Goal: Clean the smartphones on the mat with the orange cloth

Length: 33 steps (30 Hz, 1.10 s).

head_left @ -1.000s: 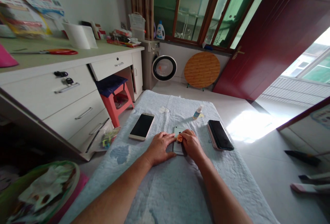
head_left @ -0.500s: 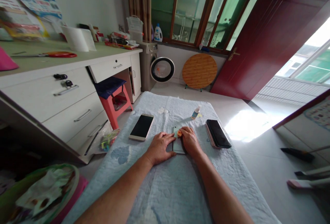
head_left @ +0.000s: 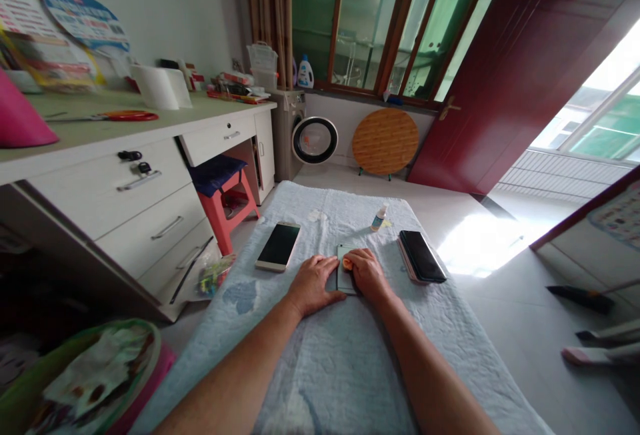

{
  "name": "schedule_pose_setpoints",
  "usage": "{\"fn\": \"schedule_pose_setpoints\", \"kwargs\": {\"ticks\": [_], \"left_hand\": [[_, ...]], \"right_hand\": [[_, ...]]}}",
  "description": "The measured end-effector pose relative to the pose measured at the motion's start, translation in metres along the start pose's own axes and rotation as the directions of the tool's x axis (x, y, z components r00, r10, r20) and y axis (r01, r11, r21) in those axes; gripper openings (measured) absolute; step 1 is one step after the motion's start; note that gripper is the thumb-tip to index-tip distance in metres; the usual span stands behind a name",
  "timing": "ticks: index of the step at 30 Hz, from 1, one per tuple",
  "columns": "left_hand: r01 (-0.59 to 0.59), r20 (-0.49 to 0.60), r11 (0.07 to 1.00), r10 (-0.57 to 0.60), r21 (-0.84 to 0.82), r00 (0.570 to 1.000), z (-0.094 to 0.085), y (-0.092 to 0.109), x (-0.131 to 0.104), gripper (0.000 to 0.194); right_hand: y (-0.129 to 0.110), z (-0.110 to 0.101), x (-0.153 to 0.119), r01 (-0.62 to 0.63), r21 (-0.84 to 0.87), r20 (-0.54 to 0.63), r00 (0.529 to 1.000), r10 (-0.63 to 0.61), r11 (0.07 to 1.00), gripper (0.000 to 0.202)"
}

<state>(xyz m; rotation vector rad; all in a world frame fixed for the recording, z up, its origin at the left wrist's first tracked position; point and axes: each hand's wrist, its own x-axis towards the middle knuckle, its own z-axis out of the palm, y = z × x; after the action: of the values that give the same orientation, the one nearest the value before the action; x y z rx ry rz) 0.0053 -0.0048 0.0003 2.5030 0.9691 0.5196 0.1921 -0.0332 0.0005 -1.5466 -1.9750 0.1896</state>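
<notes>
On the light-blue cloth in front of me lies a thin, pale phone [head_left: 344, 281], flat, partly covered by both hands. My left hand [head_left: 316, 283] holds it at its left side, with the fingers at the upper left edge and the thumb along the lower edge. Pressed to the phone's surface by my right hand [head_left: 369, 271] is a small orange pad [head_left: 347, 262], mostly hidden under the fingers; its material is hard to make out. A second phone [head_left: 279, 246] with a dark screen rests to the left. A small spray bottle [head_left: 379, 217] stands beyond my right hand.
Another dark phone [head_left: 423, 256] lies at the right on something pinkish. The cloth-covered table [head_left: 340, 381] stretches toward me. Left of it are a red stool [head_left: 227, 215], a white desk [head_left: 150, 188] and a bin [head_left: 163, 355] with waste.
My right hand and the orange pad have shifted very slightly on the phone. My left hand keeps its place at the phone's side. The camera view has tilted and shifted a little.
</notes>
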Motion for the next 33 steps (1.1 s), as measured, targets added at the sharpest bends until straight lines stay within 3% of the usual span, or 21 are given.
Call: {"fn": "schedule_pose_setpoints", "kwargs": {"ticks": [12,33], "left_hand": [[0.01,0.008,1.0,-0.01,0.011,1.0,0.002,-0.001,0.0,0.076],[0.053,-0.009,0.999,-0.053,-0.009,0.999,0.005,0.004,-0.011,0.078]], "right_hand": [[0.008,0.009,-0.002,-0.064,0.106,-0.129,0.989,0.077,0.992,0.029],[-0.002,0.009,-0.01,-0.035,0.135,-0.148,0.987,0.055,0.99,0.028]]}}
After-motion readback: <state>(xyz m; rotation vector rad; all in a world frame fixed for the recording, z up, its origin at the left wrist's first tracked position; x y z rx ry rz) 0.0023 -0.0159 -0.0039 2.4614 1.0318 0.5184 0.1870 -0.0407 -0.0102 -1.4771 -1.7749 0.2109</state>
